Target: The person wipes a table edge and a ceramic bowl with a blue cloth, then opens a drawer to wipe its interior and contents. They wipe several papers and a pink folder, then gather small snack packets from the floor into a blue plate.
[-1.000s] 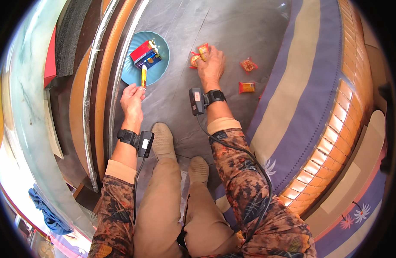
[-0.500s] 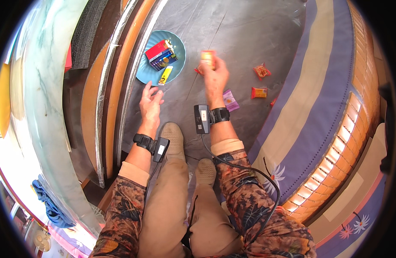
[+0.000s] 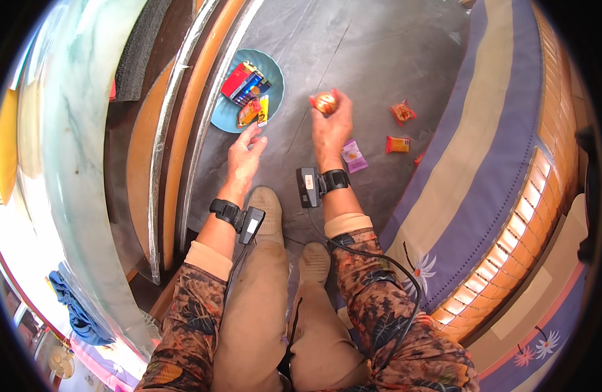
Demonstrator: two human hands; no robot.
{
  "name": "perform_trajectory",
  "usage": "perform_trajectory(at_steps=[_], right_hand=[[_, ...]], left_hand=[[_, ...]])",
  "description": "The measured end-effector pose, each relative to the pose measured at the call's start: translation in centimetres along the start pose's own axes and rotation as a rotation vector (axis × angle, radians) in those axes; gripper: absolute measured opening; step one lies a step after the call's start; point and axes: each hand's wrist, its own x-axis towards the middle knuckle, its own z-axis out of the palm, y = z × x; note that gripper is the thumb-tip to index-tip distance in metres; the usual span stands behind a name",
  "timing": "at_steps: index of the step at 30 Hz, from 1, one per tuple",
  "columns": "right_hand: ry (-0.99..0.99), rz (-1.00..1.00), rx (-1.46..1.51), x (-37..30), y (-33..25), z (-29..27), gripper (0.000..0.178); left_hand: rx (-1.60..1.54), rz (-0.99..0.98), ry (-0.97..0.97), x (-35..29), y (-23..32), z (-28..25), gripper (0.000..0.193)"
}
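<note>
Between the fingers and thumb of my right hand [image 3: 332, 129] is a small red wrapped snack [image 3: 324, 102], held above the grey floor. My left hand [image 3: 243, 162] is open, its fingertips by the near rim of a blue scalloped plate [image 3: 275, 70]. On the plate lie a red and dark blue box [image 3: 246, 85], a red-orange snack packet [image 3: 249, 112] and a slim yellow packet [image 3: 263, 110]. A purple packet [image 3: 354, 155] lies on the floor near my right wrist.
Farther right on the floor are a red wrapped snack [image 3: 402, 112] and an orange-red packet [image 3: 398, 144]. A purple and beige padded seat [image 3: 454, 157] bounds the right side. A table with a marbled top [image 3: 66, 150] and curved wooden edges [image 3: 177, 150] stands at the left.
The red-orange packet has left my right hand and now lies on the plate. My right hand has taken the red wrapped snack off the floor. My left hand has shifted right.
</note>
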Motion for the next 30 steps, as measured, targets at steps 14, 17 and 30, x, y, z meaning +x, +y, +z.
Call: perform_trajectory(at_steps=[14,17,30], right_hand=[[0.407,0.101,-0.724,-8.3,6.0,-5.9,0.045],[0.565,0.045,-0.584,-6.1,6.8,-6.7,0.038],[0.664,0.192,-0.206,0.7,5.0,-7.5,0.026]], left_hand=[[-0.097,0.116,0.0,-0.9,-0.6,1.3,0.077],[-0.126,0.104,-0.003,-1.3,-0.5,0.8,0.075],[-0.147,0.051,-0.001,-2.1,-1.3,0.4,0.072]])
